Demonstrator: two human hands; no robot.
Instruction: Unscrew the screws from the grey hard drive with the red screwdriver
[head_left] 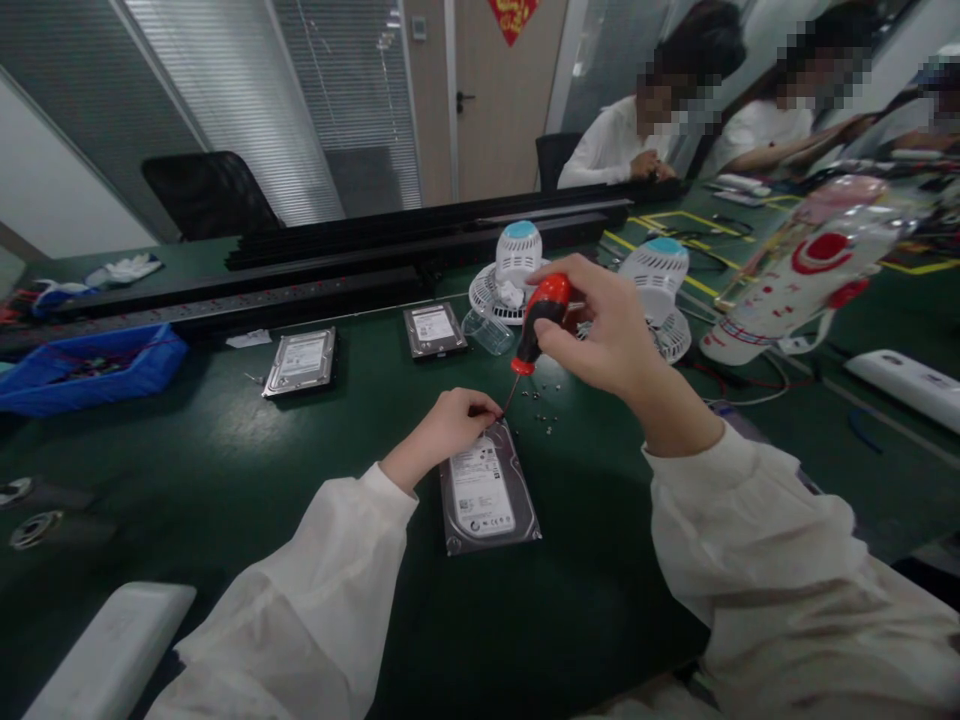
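Note:
A red-and-black screwdriver (545,318) is gripped from above in my right hand (611,325), its shaft slanting down to the far edge of a hard drive (484,490). The drive lies flat on the green table, white label up. At the drive's far end, my left hand (457,425) has thumb and fingertips pinched together beside the screwdriver tip. What sits between those fingertips is too small to make out. Several small loose screws (536,395) lie scattered just beyond and right of the drive.
Two more hard drives (301,362) (435,330) lie farther back. A clear plastic cup (487,332) rests beside white fans (517,255). On the left is a blue bin (97,370); on the right, a leaning bottle (795,270) and power strip (911,385). Co-workers (619,145) sit beyond black rails (420,240).

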